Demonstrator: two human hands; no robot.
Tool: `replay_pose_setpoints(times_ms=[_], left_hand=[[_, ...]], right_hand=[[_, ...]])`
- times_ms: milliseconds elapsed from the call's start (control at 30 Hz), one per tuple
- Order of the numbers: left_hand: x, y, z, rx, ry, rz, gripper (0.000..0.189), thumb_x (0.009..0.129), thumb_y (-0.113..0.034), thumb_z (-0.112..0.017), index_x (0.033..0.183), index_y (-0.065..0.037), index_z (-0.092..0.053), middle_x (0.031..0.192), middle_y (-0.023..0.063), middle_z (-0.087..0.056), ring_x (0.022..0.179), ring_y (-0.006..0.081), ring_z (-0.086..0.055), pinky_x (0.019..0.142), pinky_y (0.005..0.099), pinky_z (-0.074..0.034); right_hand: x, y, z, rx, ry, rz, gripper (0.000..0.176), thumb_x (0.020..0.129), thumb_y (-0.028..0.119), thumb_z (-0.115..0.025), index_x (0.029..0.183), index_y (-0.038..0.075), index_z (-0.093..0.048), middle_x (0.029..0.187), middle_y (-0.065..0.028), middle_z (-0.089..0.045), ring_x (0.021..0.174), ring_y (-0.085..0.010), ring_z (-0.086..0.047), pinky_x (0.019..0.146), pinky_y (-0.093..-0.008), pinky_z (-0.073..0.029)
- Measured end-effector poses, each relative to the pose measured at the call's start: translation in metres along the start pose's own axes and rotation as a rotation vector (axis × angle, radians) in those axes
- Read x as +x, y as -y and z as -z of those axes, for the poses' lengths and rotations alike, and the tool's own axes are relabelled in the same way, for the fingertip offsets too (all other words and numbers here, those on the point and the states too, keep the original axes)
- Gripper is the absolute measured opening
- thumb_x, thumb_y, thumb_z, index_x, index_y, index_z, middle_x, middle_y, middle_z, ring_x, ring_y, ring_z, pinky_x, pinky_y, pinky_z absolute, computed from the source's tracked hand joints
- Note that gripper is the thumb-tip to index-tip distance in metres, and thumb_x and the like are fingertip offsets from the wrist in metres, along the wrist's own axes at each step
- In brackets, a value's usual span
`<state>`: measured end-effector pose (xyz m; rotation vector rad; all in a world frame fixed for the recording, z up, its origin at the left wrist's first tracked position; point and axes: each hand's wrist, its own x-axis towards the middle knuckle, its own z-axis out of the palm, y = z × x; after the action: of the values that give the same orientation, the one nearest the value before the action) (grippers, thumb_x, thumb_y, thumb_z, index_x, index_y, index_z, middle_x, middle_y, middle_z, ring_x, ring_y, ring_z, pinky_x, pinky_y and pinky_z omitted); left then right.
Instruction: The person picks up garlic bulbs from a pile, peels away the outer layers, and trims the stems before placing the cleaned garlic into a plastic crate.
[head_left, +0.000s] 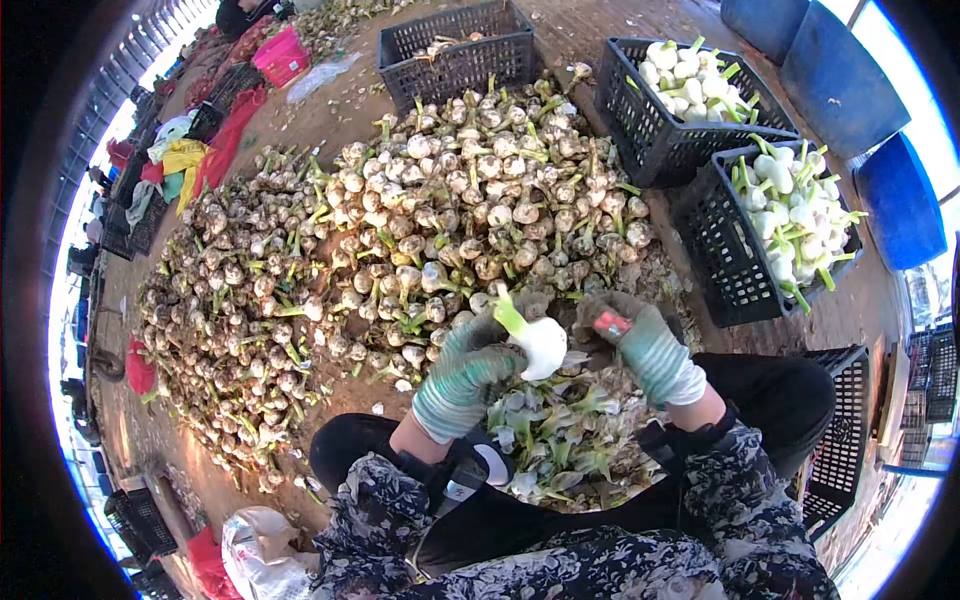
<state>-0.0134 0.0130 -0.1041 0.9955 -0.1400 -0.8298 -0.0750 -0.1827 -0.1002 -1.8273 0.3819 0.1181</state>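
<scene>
My left hand (468,372), in a green and white striped glove, holds a peeled white garlic bulb (541,347) with its green stem pointing up and left. Just right of the bulb, my right hand (645,348), in a matching glove, is closed around a small red object (611,322), mostly hidden by the fingers. Peeled skins and leaves (565,430) lie between my knees, below the hands. Beyond the hands spreads a large heap of unpeeled garlic (480,200).
Black crates of peeled bulbs stand at the right (715,250) and upper right (640,150). Another black crate (455,65) is behind the heap, with a pink basket (281,57) to its left. Blue barrels (899,200) line the right edge. A white sack (262,555) lies lower left.
</scene>
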Motion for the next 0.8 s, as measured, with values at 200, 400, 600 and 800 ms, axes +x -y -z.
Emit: replay_pose_setpoints(times_ms=[200,400,600,800], left_hand=[[0.000,0.007,0.009,0.082,0.056,0.042,0.057,0.066,-0.003,-0.058,0.121,-0.001,-0.043,0.109,0.0078,-0.054,0.096,0.0155,-0.053,0.084,0.0278,-0.042],[0.003,0.010,0.003,0.103,-0.036,0.014,0.055,0.068,-0.001,-0.060,0.121,0.000,-0.043,0.109,0.0082,-0.053,0.095,0.0150,-0.053,0.086,0.0275,-0.042],[0.005,0.009,0.002,0.135,-0.129,-0.043,0.049,0.069,0.000,-0.059,0.116,0.002,-0.047,0.103,0.0079,-0.056,0.091,0.0132,-0.053,0.081,0.0256,-0.043],[0.012,0.011,0.004,-0.161,-0.079,0.049,0.060,0.061,-0.005,-0.060,0.118,0.006,-0.043,0.104,0.0161,-0.057,0.095,0.0258,-0.057,0.085,0.0347,-0.046]], right_hand=[[0.012,-0.024,0.000,0.278,0.376,-0.088,0.045,0.078,0.030,-0.062,0.107,-0.004,-0.050,0.098,-0.0138,-0.058,0.085,-0.0188,-0.059,0.071,-0.0267,-0.047],[-0.018,0.005,-0.009,0.449,0.182,-0.012,0.035,0.077,0.014,-0.064,0.105,-0.001,-0.050,0.097,-0.0115,-0.059,0.089,-0.0136,-0.058,0.071,-0.0227,-0.048],[-0.021,-0.012,-0.045,0.090,-0.259,0.269,0.027,0.079,-0.004,-0.048,0.105,-0.001,-0.050,0.088,-0.0077,-0.058,0.078,-0.0107,-0.057,0.068,-0.0225,-0.047],[-0.002,-0.039,-0.042,0.565,-0.226,0.095,0.024,0.082,-0.002,-0.047,0.106,-0.003,-0.051,0.088,-0.0071,-0.060,0.075,-0.0131,-0.058,0.069,-0.0217,-0.049]])
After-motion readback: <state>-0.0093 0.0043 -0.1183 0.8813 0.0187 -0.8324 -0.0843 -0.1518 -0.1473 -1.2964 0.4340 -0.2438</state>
